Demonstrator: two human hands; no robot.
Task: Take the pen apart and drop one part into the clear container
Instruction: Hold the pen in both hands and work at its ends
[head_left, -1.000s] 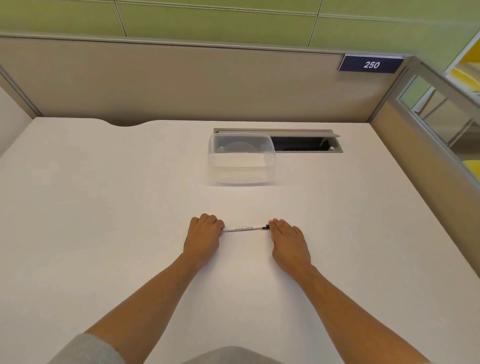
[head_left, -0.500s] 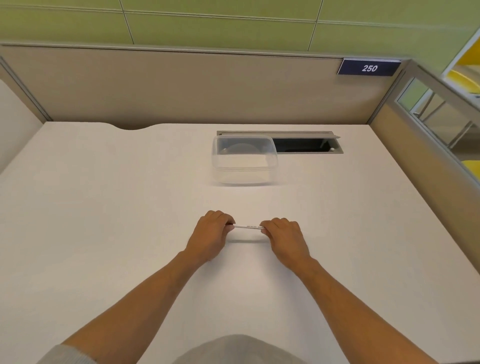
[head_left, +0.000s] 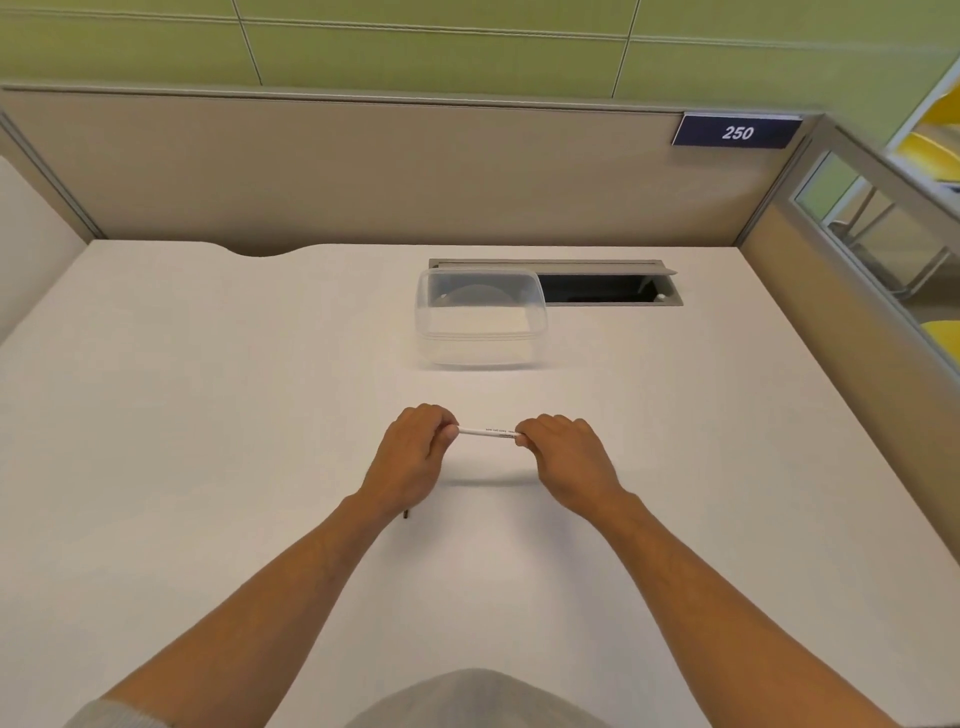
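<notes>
Above the white counter (head_left: 208, 415), held level between both hands, the pen (head_left: 488, 433) is now off the surface; a second ago it lay flat with the hands only closing on its ends, and the thin shadow beneath it shows the lift. The left hand (head_left: 413, 452) has its fingers (head_left: 434, 415) curled round the pen's left end, and the right hand (head_left: 563, 454) is wrapped the same way round the right end, where the dark cap or tip seen earlier is now hidden inside the grip. Only the white barrel with its small printed line shows between the two fists. That change suggests the pulling or twisting apart is about to start: both ends are gripped and nothing has separated yet, so far as can be seen. The clear container (head_left: 480, 317) stands open and well apart from the hands, farther back on the counter, partly over the near edge of the cable slot (head_left: 602, 288). A small dark mark (head_left: 407, 514) lies on the counter just beside the left wrist; what it is cannot be told. Once a part comes free, a short reach forward should carry it over the container's rim.
</notes>
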